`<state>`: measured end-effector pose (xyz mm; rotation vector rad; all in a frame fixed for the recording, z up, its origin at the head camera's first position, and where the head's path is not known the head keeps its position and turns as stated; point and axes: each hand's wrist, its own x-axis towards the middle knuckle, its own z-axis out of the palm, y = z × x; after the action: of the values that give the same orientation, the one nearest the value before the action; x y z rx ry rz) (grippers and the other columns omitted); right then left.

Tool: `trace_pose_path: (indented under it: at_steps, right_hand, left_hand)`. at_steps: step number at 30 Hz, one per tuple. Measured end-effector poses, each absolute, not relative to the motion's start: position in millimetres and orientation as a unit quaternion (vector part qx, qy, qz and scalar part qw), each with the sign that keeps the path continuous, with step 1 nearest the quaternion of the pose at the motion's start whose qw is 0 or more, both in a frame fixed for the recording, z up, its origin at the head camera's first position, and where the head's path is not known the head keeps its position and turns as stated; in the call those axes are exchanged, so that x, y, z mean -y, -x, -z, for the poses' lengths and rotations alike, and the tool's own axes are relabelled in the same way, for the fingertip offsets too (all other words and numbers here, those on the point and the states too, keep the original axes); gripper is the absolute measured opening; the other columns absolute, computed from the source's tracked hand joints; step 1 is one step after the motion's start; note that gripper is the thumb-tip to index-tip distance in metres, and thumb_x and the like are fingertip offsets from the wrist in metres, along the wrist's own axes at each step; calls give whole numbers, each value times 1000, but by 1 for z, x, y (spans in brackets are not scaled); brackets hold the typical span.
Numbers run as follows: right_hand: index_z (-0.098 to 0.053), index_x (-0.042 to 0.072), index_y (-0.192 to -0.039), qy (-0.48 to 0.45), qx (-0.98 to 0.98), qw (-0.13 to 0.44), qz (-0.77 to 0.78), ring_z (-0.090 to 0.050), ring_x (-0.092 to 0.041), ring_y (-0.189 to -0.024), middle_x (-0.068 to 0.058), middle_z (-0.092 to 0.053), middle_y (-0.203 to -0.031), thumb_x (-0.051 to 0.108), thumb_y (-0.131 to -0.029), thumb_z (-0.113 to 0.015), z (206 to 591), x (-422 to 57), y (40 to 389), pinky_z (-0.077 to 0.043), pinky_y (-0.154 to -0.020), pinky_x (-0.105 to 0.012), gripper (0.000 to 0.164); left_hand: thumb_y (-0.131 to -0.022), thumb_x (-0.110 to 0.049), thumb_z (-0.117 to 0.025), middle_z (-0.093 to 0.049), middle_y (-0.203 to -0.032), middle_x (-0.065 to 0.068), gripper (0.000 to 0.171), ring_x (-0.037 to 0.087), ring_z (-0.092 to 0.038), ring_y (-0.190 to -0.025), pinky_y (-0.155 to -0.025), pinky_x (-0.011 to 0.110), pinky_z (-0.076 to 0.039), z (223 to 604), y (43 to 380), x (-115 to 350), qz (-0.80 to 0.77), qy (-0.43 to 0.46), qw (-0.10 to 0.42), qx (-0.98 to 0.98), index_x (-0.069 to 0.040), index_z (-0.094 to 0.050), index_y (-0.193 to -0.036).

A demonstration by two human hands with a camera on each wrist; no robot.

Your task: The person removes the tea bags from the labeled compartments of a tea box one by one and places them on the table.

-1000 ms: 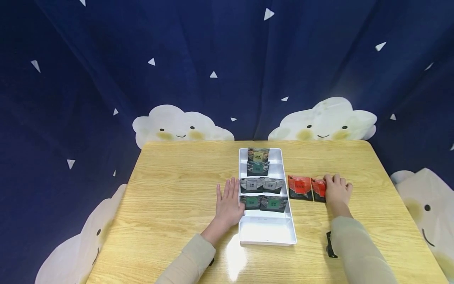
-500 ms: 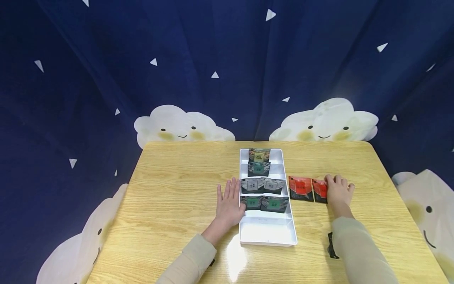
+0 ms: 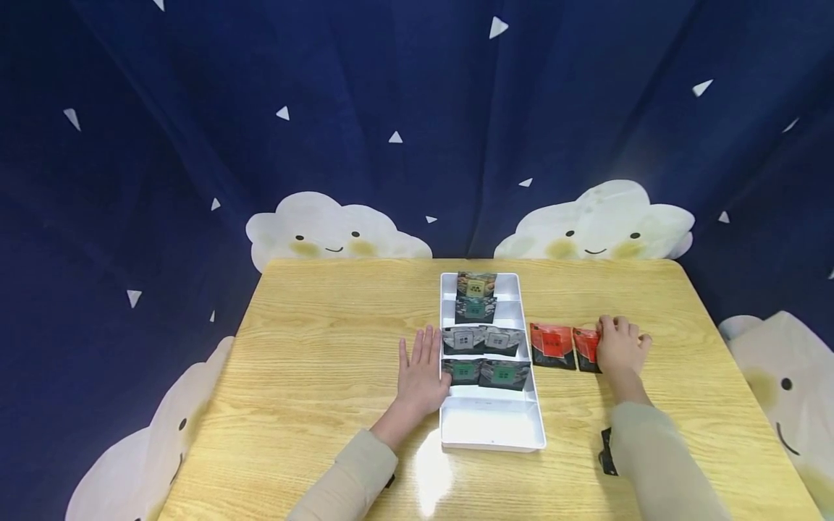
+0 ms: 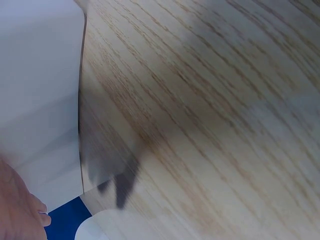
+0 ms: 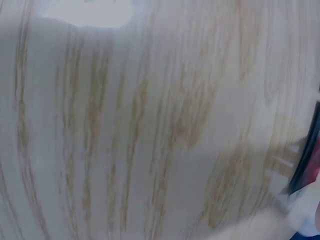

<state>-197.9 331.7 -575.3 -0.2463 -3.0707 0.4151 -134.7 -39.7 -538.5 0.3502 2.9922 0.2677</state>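
Observation:
In the head view a white compartment tray holds several dark packets. My left hand lies along its left wall, fingers straight and spread, the thumb at the rim by a green-labelled packet. In the left wrist view part of that left hand shows beside the tray wall. Right of the tray, two red-and-black packets lie side by side. My right hand has bent fingers over the right red packet, gripping its right part, which is hidden. The other red packet lies untouched beside the tray.
Grey-labelled packets, a teal-labelled packet and a yellow-labelled packet stand in the tray's farther compartments. A small black object shows beside the right sleeve. A dark blue curtain hangs behind the wooden table.
The right hand has shifted very slightly away from me over the right red packet. The left hand and tray stay as they were; the head view has moved a little.

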Motion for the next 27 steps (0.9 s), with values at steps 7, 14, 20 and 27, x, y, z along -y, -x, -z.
trace_pose_path:
  at_steps: [7, 14, 20, 27]
  right_hand:
    - [-41, 5, -120, 57, 980, 107, -157, -32, -43, -113, -21, -40, -119, 19, -99, -33, 556, -302, 194, -15, -93, -61, 27]
    - [-49, 6, -113, -16, 960, 216, -179, -42, -39, -107, -18, -49, -113, 16, -92, -52, 532, -266, 180, -23, -88, -58, 24]
    - [-52, 6, -111, -107, 944, 257, -176, -45, -36, -102, -15, -52, -108, 19, -87, -58, 518, -243, 162, -26, -84, -55, 28]
    - [-55, 8, -112, -206, 937, 226, -166, -46, -33, -102, -13, -53, -110, 39, -95, -41, 515, -222, 142, -29, -83, -54, 39]
  left_hand:
    - [-88, -35, -36, -3, -154, 8, 73, 25, -3, -140, -109, 50, 6, 538, 134, 39, -82, -117, 60, -988, -9, -3, -148]
    - [-89, -35, -35, -3, -154, 9, 72, 26, -4, -140, -109, 50, 7, 537, 135, 40, -75, -118, 63, -988, -9, -2, -148]
    - [-89, -36, -34, -4, -154, 9, 72, 25, -3, -140, -109, 50, 6, 536, 135, 40, -61, -121, 62, -989, -8, -2, -148]
    - [-89, -35, -34, -5, -154, 9, 72, 25, -5, -140, -109, 50, 5, 535, 135, 39, -50, -123, 61, -989, -7, -3, -147]
